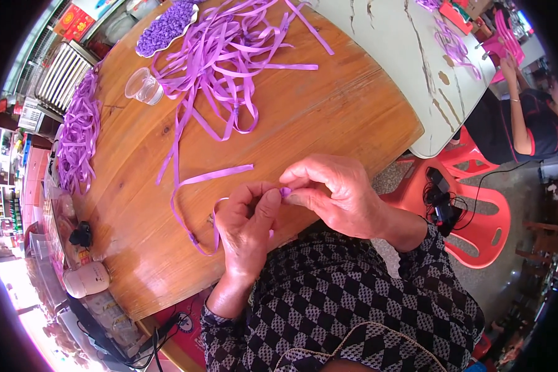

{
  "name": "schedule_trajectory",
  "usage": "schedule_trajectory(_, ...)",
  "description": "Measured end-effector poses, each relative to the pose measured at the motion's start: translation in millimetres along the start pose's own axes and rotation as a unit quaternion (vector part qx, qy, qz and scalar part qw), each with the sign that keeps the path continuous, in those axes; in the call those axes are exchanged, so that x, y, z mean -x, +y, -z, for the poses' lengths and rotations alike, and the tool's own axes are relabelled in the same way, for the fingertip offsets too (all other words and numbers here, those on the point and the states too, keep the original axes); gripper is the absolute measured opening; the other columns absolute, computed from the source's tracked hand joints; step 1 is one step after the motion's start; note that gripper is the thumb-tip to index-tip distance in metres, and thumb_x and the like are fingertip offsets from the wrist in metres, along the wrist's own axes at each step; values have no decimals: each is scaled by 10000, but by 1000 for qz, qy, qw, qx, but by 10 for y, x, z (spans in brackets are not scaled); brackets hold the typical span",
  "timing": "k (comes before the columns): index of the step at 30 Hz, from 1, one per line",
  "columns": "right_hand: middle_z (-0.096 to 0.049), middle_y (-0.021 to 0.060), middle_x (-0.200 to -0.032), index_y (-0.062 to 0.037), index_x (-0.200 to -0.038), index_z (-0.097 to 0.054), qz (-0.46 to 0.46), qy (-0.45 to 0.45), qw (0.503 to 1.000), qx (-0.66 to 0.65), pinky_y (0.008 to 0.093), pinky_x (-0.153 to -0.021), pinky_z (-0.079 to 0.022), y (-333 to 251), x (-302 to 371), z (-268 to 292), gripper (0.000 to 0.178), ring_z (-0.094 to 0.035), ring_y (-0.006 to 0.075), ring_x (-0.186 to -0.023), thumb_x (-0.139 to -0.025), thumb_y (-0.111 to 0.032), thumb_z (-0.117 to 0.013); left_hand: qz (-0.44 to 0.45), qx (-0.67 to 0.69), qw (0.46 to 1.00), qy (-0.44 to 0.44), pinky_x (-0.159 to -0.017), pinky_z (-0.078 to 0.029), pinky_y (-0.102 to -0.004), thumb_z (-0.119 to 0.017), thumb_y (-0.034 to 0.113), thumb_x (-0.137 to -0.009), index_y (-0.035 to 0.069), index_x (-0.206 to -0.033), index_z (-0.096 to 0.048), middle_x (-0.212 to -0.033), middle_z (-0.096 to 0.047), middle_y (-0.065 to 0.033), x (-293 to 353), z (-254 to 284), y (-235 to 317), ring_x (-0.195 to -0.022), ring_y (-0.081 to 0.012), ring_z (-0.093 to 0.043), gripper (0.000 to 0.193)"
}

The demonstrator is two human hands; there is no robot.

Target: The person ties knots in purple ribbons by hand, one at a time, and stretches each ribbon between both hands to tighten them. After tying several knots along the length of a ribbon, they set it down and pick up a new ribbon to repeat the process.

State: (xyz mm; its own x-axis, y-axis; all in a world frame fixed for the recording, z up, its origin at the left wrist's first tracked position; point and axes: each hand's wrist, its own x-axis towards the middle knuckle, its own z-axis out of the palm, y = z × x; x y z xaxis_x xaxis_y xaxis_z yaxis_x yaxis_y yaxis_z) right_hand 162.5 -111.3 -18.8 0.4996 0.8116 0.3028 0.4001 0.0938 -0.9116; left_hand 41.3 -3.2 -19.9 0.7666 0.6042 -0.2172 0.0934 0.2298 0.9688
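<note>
Both hands meet over the near edge of a wooden table. My left hand [249, 224] is closed in a pinch on a purple ribbon [217, 172], whose length trails from the hand across the wood. Thumb and forefinger of my right hand [336, 193] close on a small purple folded bit of ribbon [284, 192] between the two hands. Its exact shape is mostly covered by the fingertips. Farther off lies a loose heap of purple ribbons [211, 56], and beside it a white scalloped dish [194, 15] full of small purple ribbon knots [164, 28].
A clear plastic cup [144, 87] stands left of the heap. More ribbons [79, 133] hang over the table's left edge, near a pale rounded container [87, 280]. At right are a white table [390, 37], red plastic chairs [477, 217] and another person [527, 124] handling pink ribbon.
</note>
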Motion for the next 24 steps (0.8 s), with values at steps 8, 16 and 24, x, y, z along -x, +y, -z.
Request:
schedule_trajectory(8,-590,84,-734,-3,-871,-614,73,50,991,95,285,-569,-441,31,-43,37,178,-573,202,-655,-714,16,-697,49,100,994,-17,-416,-293,-166,-567,154,-893,-22,-882,-575,-726,-607,-30,-30,17,0,-482,-25,-410,177)
schedule_trajectory(16,-598,54,-724,9,-795,-602,-15,10,999,33,228,-578,-438,4,-25,35,41,-569,104,-647,-776,1,-638,50,120,991,-23,-448,-318,-160,-583,122,-875,-38,-944,-589,-747,-622,-32,4,8,19,-511,-29,-441,175)
schedule_trajectory(24,-596,1,-733,25,-813,-605,-167,-37,977,-127,191,-585,-433,-27,-39,119,67,-548,51,-667,-819,-42,-599,100,87,990,-58,-452,-317,-158,-629,115,-840,-28,-933,-614,-711,-617,-34,-12,66,-10,-516,-32,-447,172)
